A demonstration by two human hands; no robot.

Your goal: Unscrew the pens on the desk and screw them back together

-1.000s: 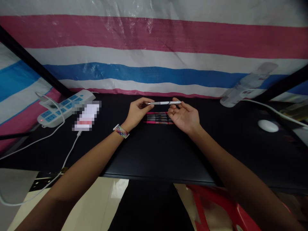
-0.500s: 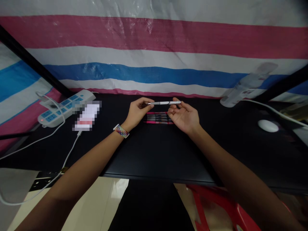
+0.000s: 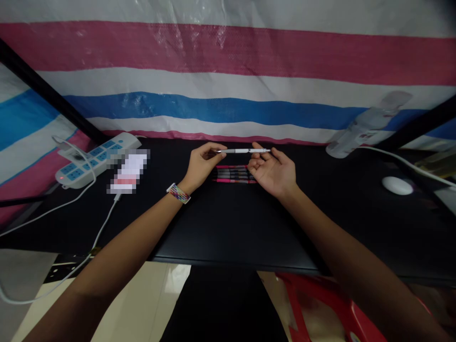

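Observation:
A slim white and grey click pen (image 3: 240,151) is held level above the black desk. My left hand (image 3: 202,164) pinches its pointed left end between thumb and fingers. Palm up, my right hand (image 3: 275,172) is at the pen's other end, its fingers spread and loosely bent. The right thumb tip is at the push-button end, and other fingertips lie behind the barrel. Below and between the hands, a row of several pens (image 3: 233,174) lies on the desk, some with pink parts. My right fingers hide their right ends.
On the left are a white power strip (image 3: 98,159) with blue sockets and a blurred-out phone (image 3: 128,172) on a white cable. A clear bottle (image 3: 368,124) and white mouse (image 3: 397,185) are at right. Striped sheeting (image 3: 228,52) hangs behind the desk (image 3: 235,223); a red stool (image 3: 320,304) is below.
The pen has shifted slightly, and its right end reaches a little further right. My right thumb has moved slightly away from the other fingers. The row of pens lies as before.

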